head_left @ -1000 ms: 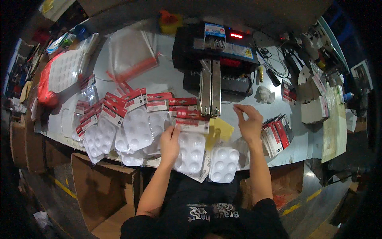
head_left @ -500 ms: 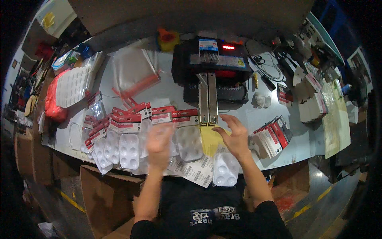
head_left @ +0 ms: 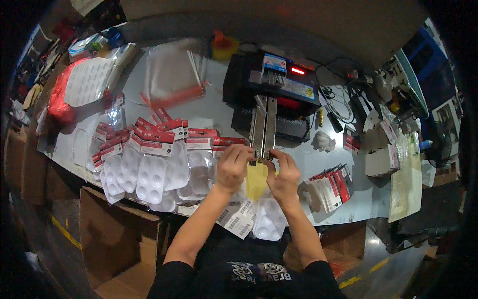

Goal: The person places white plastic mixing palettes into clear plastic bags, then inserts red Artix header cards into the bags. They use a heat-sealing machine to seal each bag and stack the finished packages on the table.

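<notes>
My left hand (head_left: 233, 168) and my right hand (head_left: 284, 174) meet at the front ends of two metal rails (head_left: 263, 124), which reach toward me from a black machine (head_left: 271, 82) with a lit red display. Both hands are closed, thumbs and fingertips pinched by the rail ends. Whatever is between the fingers is too small to make out. Beneath the rail ends lies a yellow sheet (head_left: 256, 183). Nearer to me are a white plastic paint palette (head_left: 269, 221) and a sheet of barcode labels (head_left: 238, 219). Left of my left hand, several bagged palettes (head_left: 151, 179) overlap under red and white header cards (head_left: 154, 142).
Folded header cards (head_left: 329, 188) stand in a row at right, with more card stacks (head_left: 379, 162) beyond. Clear plastic bags (head_left: 174, 74) lie at the back left, beside sticker sheets (head_left: 89, 82). Cables (head_left: 338, 102) coil right of the machine. An open cardboard box (head_left: 117, 239) stands below the table edge.
My left hand has moved right to the rail ends, and my right hand's spread fingers have closed there. The whole view has tilted slightly.
</notes>
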Available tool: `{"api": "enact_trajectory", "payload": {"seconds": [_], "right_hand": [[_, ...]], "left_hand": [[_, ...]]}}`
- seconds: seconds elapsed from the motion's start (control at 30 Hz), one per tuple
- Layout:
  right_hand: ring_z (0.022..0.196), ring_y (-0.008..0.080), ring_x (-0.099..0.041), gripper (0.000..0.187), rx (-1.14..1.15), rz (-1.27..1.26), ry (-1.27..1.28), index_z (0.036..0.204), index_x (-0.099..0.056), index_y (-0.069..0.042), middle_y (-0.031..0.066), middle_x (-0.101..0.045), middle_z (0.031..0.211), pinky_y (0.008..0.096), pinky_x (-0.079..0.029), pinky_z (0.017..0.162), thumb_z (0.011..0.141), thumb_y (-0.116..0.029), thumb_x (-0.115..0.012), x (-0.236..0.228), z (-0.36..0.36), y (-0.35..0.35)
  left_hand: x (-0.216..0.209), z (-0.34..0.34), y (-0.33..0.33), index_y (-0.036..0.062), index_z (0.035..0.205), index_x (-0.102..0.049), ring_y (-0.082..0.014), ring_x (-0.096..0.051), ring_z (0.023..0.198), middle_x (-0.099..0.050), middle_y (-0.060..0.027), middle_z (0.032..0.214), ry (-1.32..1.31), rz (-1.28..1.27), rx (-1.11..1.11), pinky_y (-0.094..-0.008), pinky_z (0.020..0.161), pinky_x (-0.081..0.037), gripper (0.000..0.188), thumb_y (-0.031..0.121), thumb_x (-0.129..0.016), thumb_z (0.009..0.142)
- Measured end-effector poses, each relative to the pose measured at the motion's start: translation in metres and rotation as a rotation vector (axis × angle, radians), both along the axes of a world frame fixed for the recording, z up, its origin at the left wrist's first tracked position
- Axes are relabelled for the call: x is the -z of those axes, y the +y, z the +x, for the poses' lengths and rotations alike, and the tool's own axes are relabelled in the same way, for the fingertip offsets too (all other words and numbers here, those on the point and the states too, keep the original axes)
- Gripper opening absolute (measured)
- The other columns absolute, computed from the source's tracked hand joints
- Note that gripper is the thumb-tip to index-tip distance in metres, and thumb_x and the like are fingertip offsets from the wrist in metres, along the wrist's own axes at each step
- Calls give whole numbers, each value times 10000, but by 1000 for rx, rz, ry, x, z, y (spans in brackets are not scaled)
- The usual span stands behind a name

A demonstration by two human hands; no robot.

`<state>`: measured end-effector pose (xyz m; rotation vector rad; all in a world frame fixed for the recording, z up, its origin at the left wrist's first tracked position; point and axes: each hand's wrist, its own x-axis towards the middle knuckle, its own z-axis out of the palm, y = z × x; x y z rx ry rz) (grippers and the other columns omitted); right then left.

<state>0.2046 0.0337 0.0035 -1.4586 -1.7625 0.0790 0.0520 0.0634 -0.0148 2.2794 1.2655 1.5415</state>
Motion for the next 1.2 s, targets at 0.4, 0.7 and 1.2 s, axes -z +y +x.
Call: {"api": "enact_trajectory", "payload": {"seconds": [0.4,0.7,1.2], "right_hand": [[748,288,-595,151,122,-21,-7,869,-626,-59,82,-609,809,379,-464,680,725,-80,-669,0,-4,-16],[722,282,-596,66,-32,-197,-34,797,-672,-77,87,-612,756,382,-472,660,743,-110,-658,-9,-8,-66],[936,338,-546,350,231,-200,-452,934,-537,13,167,-532,983,414,-489,772,792,-286,-652,-13,-23,142]], "left_hand": [[2,-2,-30,49,792,-647,-252,-589,787,-615,-59,840,21,-20,-52,-348,665,-482,134,45,-695,666],[2,-11,-63,51,772,-630,-258,-579,750,-605,-76,811,106,-119,40,-357,638,-469,89,45,-662,690],[-18,-57,-99,26,863,-627,-282,-596,802,-600,-112,945,-126,-284,-73,-344,684,-492,111,25,-659,757]]}}
